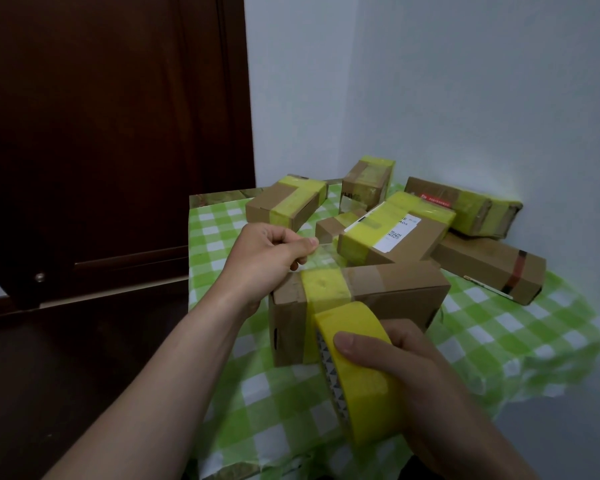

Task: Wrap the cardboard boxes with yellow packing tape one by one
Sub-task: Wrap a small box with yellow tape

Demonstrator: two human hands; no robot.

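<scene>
A cardboard box (pixel 395 292) lies on the checked tablecloth near the front, with a band of yellow tape (pixel 324 289) over its top and down its near side. My right hand (pixel 395 362) grips the big yellow tape roll (pixel 361 372) just in front of the box; the tape runs from the roll up onto the band. My left hand (pixel 267 258) is at the box's far left corner, fingers curled, pinching what looks like a tape edge there.
Several taped boxes (pixel 288 202) (pixel 395 230) (pixel 465 209) are piled at the back of the small table (pixel 219 199) with the green-white cloth. A brown box with a red strap (pixel 492 268) lies at the right. White walls close the corner; a dark door (pixel 111 133) stands left.
</scene>
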